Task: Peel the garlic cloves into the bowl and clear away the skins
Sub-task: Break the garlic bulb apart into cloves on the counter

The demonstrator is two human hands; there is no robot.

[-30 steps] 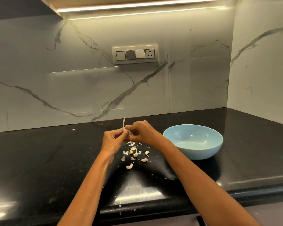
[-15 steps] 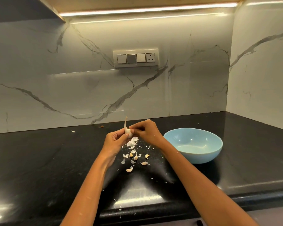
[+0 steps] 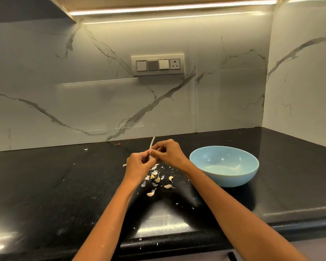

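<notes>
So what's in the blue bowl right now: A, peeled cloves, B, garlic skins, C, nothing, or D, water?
C: the bowl shows only its bare blue inside, while the cloves and skins lie on the counter below the hands.

No readable text, labels, brands or numbers on anything in view

A pale blue bowl (image 3: 224, 178) sits on a black countertop (image 3: 64, 185) under a grey-veined white marble wall (image 3: 64, 91).

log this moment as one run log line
both hands pinch garlic head | bowl empty | cloves, skins on counter
</notes>
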